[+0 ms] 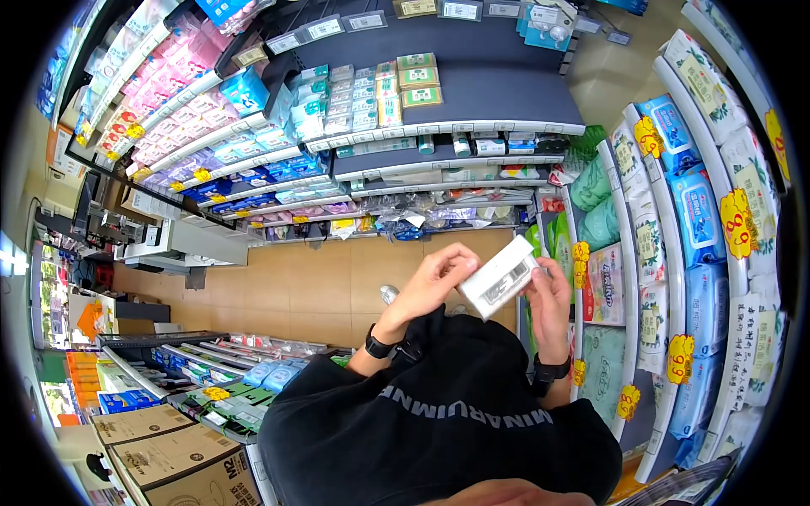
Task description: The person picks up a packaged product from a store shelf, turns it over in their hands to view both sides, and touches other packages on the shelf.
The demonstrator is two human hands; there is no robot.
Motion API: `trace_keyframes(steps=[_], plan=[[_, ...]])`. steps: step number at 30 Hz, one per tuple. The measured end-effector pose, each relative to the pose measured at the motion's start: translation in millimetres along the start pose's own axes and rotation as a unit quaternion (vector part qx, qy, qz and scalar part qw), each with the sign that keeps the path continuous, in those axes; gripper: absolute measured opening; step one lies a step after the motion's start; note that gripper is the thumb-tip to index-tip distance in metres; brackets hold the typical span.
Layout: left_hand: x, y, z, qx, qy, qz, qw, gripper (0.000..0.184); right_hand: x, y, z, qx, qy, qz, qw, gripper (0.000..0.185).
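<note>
A small white box (499, 280) with a dark printed picture on its face is held tilted in front of my chest. My left hand (440, 274) has its thumb and fingers closed at the box's left end. On the other side, my right hand (550, 295) grips the right edge between thumb and fingers. Dark bands circle both wrists. What is printed on the box is too small to read.
Ahead stands a dark shelf (506, 91) with small green and white packs (419, 78). Wipes packs (699, 215) and yellow price tags line the shelves at right. Pink packs (181, 59) fill the left shelves. Cardboard boxes (164, 447) stand at lower left, beside the tiled floor (325, 282).
</note>
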State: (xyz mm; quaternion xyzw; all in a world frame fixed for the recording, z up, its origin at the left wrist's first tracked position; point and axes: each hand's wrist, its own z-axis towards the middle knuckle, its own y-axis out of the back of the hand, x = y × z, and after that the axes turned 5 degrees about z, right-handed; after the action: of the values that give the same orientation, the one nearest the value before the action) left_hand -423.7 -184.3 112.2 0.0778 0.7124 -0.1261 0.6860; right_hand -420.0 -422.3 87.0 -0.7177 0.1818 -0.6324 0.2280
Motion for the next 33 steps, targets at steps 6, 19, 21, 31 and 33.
trace_keyframes(steps=[6,19,21,31,33], plan=[[-3,-14,0,0.049,0.098,0.027,0.994,0.024,-6,1,-5,0.063,-0.102,-0.082,0.989,0.013],[-7,-9,-5,0.001,0.089,0.066,0.994,0.019,-12,-4,-2,0.080,-0.105,-0.089,0.987,0.026],[-6,-5,-5,-0.093,0.051,0.006,0.994,0.017,-13,1,-2,0.064,-0.121,-0.056,0.989,0.029],[-2,3,-8,-0.157,0.015,-0.043,0.987,0.021,-5,-4,-2,0.068,-0.036,-0.058,0.995,0.029],[-2,2,-9,-0.150,0.027,-0.044,0.987,0.023,-3,-3,-2,0.063,-0.032,-0.071,0.995,0.028]])
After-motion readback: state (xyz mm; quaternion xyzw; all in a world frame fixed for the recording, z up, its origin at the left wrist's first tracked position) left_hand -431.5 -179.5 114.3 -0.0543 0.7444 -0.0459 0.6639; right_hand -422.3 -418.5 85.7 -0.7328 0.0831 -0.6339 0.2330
